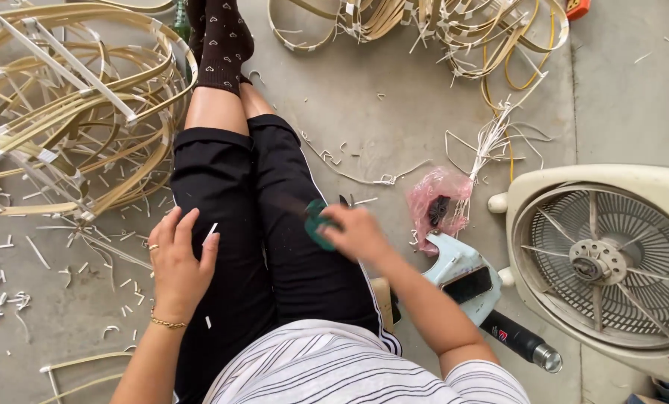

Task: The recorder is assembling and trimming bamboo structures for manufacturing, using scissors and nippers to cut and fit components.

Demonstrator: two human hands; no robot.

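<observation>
I read the right hand (359,233) first: its fingers are curled closed around the green-handled cutting tool (318,223), which sits over the right thigh near frame centre; the tool is motion-blurred, so I cannot tell the blade shape. The left hand (176,263) lies at 9 o'clock from the tool, palm down on the left thigh of the black trousers (229,194), with its fingers loosely spread; a short white strip offcut (211,232) shows at the fingertip, and I cannot tell whether it is pinched or only resting there. I judge the offcut to be very light, thin and slightly springy, best taken edgewise between thumb and forefinger; the tool looks light and rigid, best held by its green handle, clear of the dark end. A thin gold bracelet (168,323) circles the left wrist. Outward at 10 o'clock, a pile of curved pale cane frames (65,112) rests on the grey concrete floor (364,112), with white offcuts scattered around it. At 12 to 1 o'clock lies a second tangle of pale and yellow strips (461,30). At 2 o'clock is a crumpled pink plastic bag (435,198). At 3 o'clock stands a cream box fan (603,262), and at 4 o'clock a pale blue tool with a black grip (469,280) lies beside the right arm.
</observation>
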